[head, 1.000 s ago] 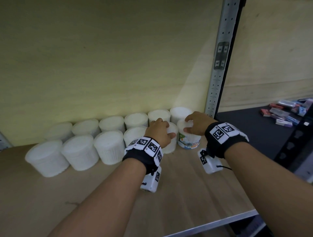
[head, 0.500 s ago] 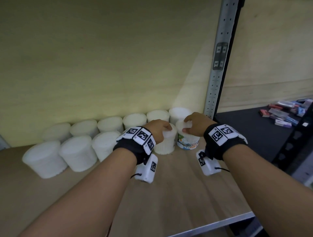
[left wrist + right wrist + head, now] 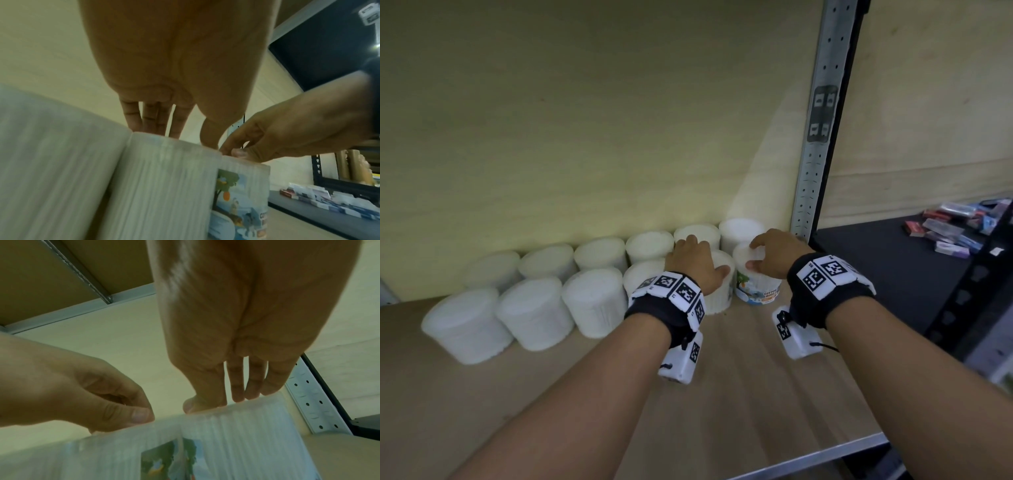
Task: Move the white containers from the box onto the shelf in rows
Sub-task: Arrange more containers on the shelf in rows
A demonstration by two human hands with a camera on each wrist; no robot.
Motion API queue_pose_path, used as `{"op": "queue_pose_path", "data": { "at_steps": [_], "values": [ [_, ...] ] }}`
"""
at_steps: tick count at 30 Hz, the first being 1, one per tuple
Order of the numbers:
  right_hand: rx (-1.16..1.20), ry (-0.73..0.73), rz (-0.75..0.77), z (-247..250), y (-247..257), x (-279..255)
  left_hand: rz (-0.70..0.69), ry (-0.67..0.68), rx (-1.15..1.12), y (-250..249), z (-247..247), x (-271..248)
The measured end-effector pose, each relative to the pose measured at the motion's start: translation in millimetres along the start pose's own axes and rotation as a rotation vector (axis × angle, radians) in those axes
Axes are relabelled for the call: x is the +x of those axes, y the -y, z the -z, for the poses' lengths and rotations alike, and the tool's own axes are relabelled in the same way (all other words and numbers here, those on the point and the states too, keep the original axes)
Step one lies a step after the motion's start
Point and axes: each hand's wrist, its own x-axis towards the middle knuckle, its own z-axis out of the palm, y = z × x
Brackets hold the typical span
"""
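Two rows of white ribbed containers stand on the wooden shelf point(image 3: 739, 394) against its back wall. My left hand point(image 3: 705, 257) grips the top of a plain white container point(image 3: 719, 298) near the right end of the front row, fingers over the far rim and thumb on the near side. My right hand point(image 3: 753, 255) holds the lid of the labelled container point(image 3: 756, 291) right beside it. The left wrist view shows my left hand point(image 3: 180, 133) on the white container point(image 3: 164, 178), which touches the labelled one point(image 3: 242, 194). In the right wrist view my right hand point(image 3: 224, 399) clasps the labelled container point(image 3: 236, 434).
A perforated metal upright point(image 3: 815, 171) stands just right of the rows. Beyond it, a black shelf point(image 3: 893, 274) carries several small coloured packets point(image 3: 955, 229). The wooden shelf's metal front edge point(image 3: 808, 462) runs below my forearms.
Both hands keep their hold on the same two containers. My left wrist swung slightly left and back; the containers have barely shifted.
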Motion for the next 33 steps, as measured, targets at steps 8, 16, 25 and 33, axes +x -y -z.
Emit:
{"op": "queue_pose_path", "data": {
  "at_steps": [8,16,25,33],
  "values": [
    [-0.027,-0.008,0.006,1,1,-2,-0.079,0.191,-0.008,4,13,4],
    [-0.014,-0.009,0.007,1,1,-2,-0.197,0.324,-0.034,6,30,6],
    [0.001,-0.007,0.005,-1,-1,1,0.035,0.025,-0.092,-7,14,3],
    [-0.008,0.013,-0.001,-2,-3,5,0.026,0.019,0.0,-7,0,3]
  ]
}}
